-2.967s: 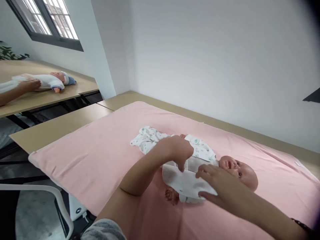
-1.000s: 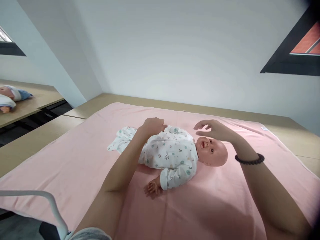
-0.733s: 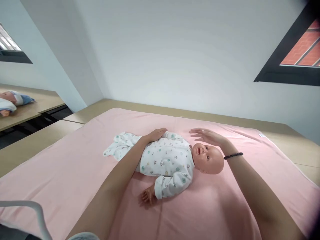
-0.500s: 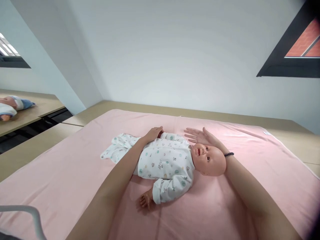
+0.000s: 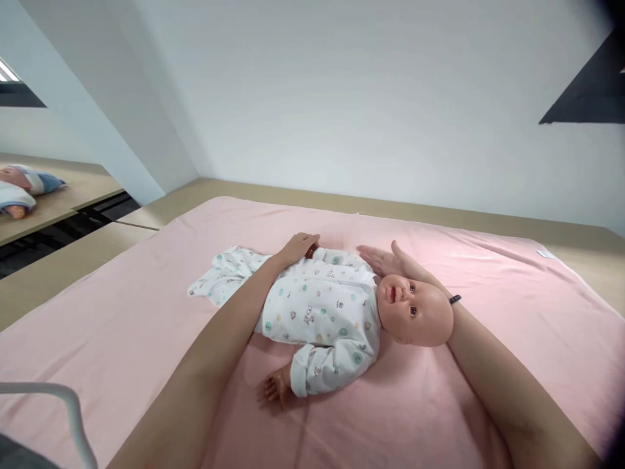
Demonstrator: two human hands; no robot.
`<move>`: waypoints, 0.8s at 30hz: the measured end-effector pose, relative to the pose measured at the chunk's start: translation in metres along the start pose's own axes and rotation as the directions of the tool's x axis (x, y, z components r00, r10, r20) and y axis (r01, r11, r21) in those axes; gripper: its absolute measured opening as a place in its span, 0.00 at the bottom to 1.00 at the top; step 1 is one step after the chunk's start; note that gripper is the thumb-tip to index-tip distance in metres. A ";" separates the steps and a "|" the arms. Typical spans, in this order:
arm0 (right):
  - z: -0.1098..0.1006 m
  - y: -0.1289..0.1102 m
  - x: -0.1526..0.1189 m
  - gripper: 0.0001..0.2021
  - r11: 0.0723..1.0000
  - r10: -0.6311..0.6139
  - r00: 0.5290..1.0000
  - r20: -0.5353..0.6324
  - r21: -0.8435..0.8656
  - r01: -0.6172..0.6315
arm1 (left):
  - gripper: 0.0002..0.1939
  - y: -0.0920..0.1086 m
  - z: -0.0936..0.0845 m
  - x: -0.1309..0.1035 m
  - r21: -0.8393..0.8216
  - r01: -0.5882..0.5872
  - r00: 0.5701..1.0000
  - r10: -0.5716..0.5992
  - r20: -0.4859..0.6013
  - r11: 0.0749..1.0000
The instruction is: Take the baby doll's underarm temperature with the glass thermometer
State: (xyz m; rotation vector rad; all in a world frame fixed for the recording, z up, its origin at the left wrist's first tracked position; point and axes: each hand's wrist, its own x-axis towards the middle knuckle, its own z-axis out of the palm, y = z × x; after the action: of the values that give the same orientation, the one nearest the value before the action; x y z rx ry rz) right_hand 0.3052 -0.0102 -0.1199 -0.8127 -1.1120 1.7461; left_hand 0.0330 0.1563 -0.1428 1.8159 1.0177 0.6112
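Observation:
A bald baby doll [image 5: 317,299] lies on its back on a pink sheet [image 5: 122,312], its head to the right. It wears a white sleepsuit with small coloured prints. My left forearm crosses the doll's legs, and my left hand [image 5: 297,249] curls at its far side, around the doll's far hand; the fingertips are partly hidden. Beyond the doll's shoulder, my right hand [image 5: 390,259] is open, its fingers stretched out and the palm turned toward the doll. My right forearm passes close behind the doll's head [image 5: 422,312]. The doll's near arm [image 5: 327,368] rests on the sheet.
The sheet covers a wooden table [image 5: 141,218] against a white wall [image 5: 342,98]. Another doll [image 5: 36,181] lies on a separate table at the far left. A pale curved rail [image 5: 73,410] stands at the lower left.
My right hand has moved slightly closer to the doll's shoulder, and its palm has tipped more upright. My left hand keeps its place by the doll's far hand. The camera view has shifted a little.

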 end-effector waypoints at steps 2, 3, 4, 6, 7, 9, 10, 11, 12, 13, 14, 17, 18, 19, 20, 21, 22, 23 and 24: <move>0.015 -0.004 -0.011 0.30 0.998 0.062 0.997 0.041 0.003 -0.062 | 0.24 -0.001 0.000 0.001 -0.004 -0.010 1.000 0.010 -0.010 1.000; 0.021 -0.007 -0.014 0.30 0.996 0.086 0.994 0.060 0.004 -0.086 | 0.24 -0.001 0.001 0.001 -0.005 -0.013 1.000 0.013 -0.016 1.000; 0.025 -0.008 -0.017 0.30 0.995 0.103 0.992 0.075 -0.001 -0.103 | 0.24 -0.001 0.001 0.001 -0.006 -0.015 1.000 0.015 -0.020 1.000; 0.029 -0.011 -0.017 0.30 0.994 0.113 0.992 0.062 -0.014 -0.113 | 0.24 -0.001 0.001 0.001 -0.009 -0.019 0.999 0.019 -0.027 1.000; 0.029 -0.011 -0.016 0.30 0.995 0.103 0.994 0.030 -0.020 -0.103 | 0.24 0.000 0.001 0.001 -0.011 -0.021 0.999 0.021 -0.030 1.000; 0.028 -0.011 -0.013 0.29 0.998 0.057 0.997 -0.046 -0.021 -0.058 | 0.23 0.000 0.001 0.001 -0.016 -0.027 0.999 0.026 -0.031 1.000; 0.027 -0.010 -0.011 0.29 0.999 0.047 0.997 -0.055 -0.017 -0.048 | 0.23 0.000 0.001 0.001 -0.020 -0.029 0.999 0.028 -0.029 0.999; 0.027 -0.010 -0.011 0.29 0.998 0.053 0.998 -0.037 -0.013 -0.054 | 0.23 0.000 0.001 0.001 -0.023 -0.031 0.999 0.030 -0.026 0.999; 0.028 -0.009 -0.011 0.29 0.998 0.069 0.998 0.000 -0.010 -0.069 | 0.23 0.000 0.001 0.000 -0.027 -0.032 0.999 0.032 -0.021 0.999; 0.028 -0.009 -0.011 0.30 0.996 0.087 0.995 0.043 -0.008 -0.087 | 0.23 0.000 0.001 0.000 -0.031 -0.033 0.999 0.033 -0.016 0.999; 0.028 -0.009 -0.012 0.30 0.995 0.099 0.992 0.074 -0.008 -0.099 | 0.23 0.000 0.001 0.001 -0.036 -0.034 0.999 0.034 -0.011 0.999; 0.028 -0.007 -0.012 0.29 0.998 0.057 0.998 0.024 -0.016 -0.057 | 0.24 -0.002 0.001 0.002 -0.054 -0.031 0.999 0.032 0.008 0.998; 0.028 -0.006 -0.012 0.29 0.999 0.037 0.999 -0.005 -0.021 -0.037 | 0.24 -0.002 0.001 0.002 -0.060 -0.028 0.999 0.029 0.016 0.998; 0.028 -0.006 -0.012 0.29 0.999 0.028 0.999 -0.017 -0.027 -0.028 | 0.23 -0.003 0.001 0.002 -0.066 -0.024 0.999 0.026 0.023 0.998; 0.029 -0.005 -0.012 0.29 0.999 0.034 0.999 -0.009 -0.031 -0.034 | 0.23 -0.003 0.001 0.003 -0.070 -0.021 0.999 0.023 0.029 0.997; 0.030 -0.005 -0.013 0.30 0.998 0.052 0.999 0.015 -0.033 -0.051 | 0.23 -0.003 0.001 0.003 -0.072 -0.019 0.999 0.021 0.032 0.997; 0.031 -0.005 -0.014 0.31 0.996 0.080 0.996 0.049 -0.034 -0.078 | 0.23 -0.003 0.001 0.003 -0.072 -0.018 0.999 0.020 0.033 0.997; 0.031 -0.005 -0.014 0.32 0.994 0.104 0.992 0.074 -0.036 -0.102 | 0.22 -0.002 0.001 0.003 -0.070 -0.018 0.999 0.020 0.032 0.997; 0.032 -0.005 -0.014 0.32 0.994 0.109 0.991 0.079 -0.036 -0.106 | 0.22 -0.002 0.001 0.002 -0.067 -0.018 0.999 0.020 0.029 0.998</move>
State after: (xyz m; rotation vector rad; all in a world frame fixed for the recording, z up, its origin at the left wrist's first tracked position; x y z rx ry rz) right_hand 0.2853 -0.0330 -0.1018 -0.8416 -1.1710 1.8692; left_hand 0.0344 0.1581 -0.1447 1.7727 0.9503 0.6215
